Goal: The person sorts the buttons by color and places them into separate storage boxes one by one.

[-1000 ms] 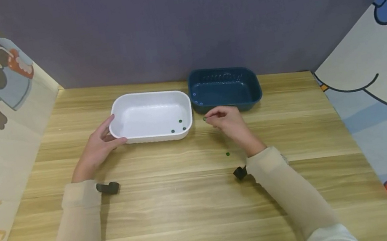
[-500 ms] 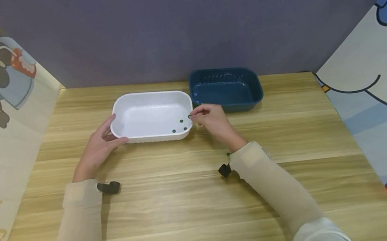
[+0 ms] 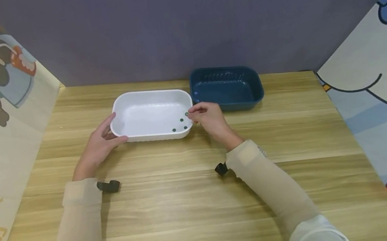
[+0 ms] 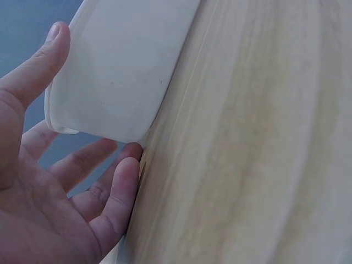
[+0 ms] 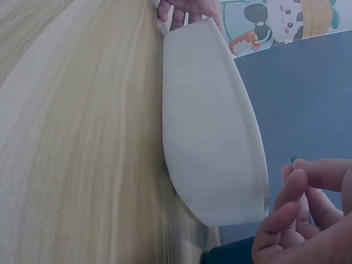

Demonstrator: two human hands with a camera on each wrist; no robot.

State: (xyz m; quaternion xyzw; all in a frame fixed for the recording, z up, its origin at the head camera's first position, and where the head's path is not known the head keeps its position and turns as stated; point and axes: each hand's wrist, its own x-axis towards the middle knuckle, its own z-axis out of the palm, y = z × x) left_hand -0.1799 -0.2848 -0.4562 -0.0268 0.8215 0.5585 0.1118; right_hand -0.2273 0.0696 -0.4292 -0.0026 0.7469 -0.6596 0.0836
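My left hand [image 3: 97, 147] holds the left end of a white rectangular basin [image 3: 155, 138], thumb at the front corner and fingers at the side; the left wrist view shows the thumb [image 4: 47, 63] against the rim. At the basin's right end, my right hand [image 3: 212, 119] pinches a small round green piece [image 3: 186, 114] between thumb and forefinger, over the rim. A sliver of that green piece [image 5: 293, 159] shows at the fingertips in the right wrist view. Several similar pieces, such as a green one [image 3: 174, 130], lie inside the basin near its right front corner.
A dark teal basin [image 3: 243, 106] stands right beside the white one, with small blue pieces [image 3: 196, 93] at its left end. A grey wall [image 3: 162, 27] rises behind the wooden table [image 3: 179, 216]; printed panels flank both sides.
My right hand has moved left with the green piece, from in front of the teal basin to over the white basin's right end. The left hand has kept its hold.
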